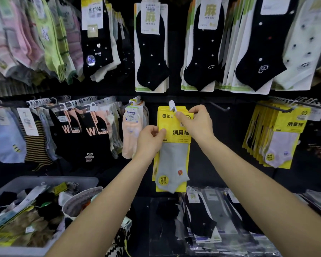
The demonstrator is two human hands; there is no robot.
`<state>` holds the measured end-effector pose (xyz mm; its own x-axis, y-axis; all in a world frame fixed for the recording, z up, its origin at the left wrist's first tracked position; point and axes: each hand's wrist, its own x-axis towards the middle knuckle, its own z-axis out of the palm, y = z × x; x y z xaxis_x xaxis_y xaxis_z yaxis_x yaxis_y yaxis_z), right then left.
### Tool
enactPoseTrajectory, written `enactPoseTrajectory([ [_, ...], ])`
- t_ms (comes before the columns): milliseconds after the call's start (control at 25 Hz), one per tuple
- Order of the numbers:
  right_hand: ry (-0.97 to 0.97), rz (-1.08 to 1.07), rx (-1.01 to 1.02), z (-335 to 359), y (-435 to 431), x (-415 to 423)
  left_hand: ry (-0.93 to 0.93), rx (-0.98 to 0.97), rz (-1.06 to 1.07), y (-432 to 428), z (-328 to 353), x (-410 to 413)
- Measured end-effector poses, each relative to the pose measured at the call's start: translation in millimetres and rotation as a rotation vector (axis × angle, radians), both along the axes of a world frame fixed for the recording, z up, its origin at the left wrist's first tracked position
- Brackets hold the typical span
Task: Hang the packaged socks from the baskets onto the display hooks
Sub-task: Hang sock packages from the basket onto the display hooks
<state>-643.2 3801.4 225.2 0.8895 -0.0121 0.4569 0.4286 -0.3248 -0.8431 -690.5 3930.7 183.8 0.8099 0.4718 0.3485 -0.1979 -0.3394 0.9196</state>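
The yellow pack of grey socks [171, 164] fronts a stack of like packs, its top at the white-tipped display hook [172, 105]. The left hand [149, 139] has its grip pinching the pack's left edge. The right hand [197, 121] has its grip pinching the pack's top, just beside the hook. A grey basket [50, 179] of packs sits lower left.

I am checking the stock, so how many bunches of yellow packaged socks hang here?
2: the centre bunch of yellow packaged socks and the right bunch near the frame's edge. Others may be hidden.
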Motion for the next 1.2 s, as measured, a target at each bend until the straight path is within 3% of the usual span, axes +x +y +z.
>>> enactPoseTrajectory([
  [120, 0.013, -0.02, 0.021, -13.3, -5.6, 7.7, -0.07, 0.058, 0.072, 1.0, 8.6, 10.5],
  [240, 0.052, 0.058, -0.031, -22.8, -4.4, 14.8, -0.09, 0.079, -0.001, 0.2, 24.9, 22.2],
  [400, -0.023, 0.208, -0.039, -26.9, 7.7, 10.2, -0.102, -0.08, -0.133, -8.8, 35.5, 27.4],
  [520, 0.006, 0.224, -0.011, -24.6, 12.8, 8.9, -0.142, -0.247, -0.088, -10.4, 37.5, 31.2],
  [600, 0.034, 0.22, -0.02, -24.3, 13.1, 9.6, -0.071, -0.331, -0.088, -8.4, 42.0, 35.0],
  [880, 0.018, 0.267, 0.003, -27.0, 11.4, 0.2, -0.04, -0.271, -0.121, -7.2, 33.2, 33.1],
  [1080, 0.26, 0.32, 0.378, -20.1, 1.3, 13.1, -0.035, -0.562, -0.208, 1.0, 36.0, 40.6],
  [1200, 0.405, 0.312, 0.477, -13.9, 5.9, 29.5, -0.01, -0.631, -0.252, 10.8, 37.9, 48.8],
])
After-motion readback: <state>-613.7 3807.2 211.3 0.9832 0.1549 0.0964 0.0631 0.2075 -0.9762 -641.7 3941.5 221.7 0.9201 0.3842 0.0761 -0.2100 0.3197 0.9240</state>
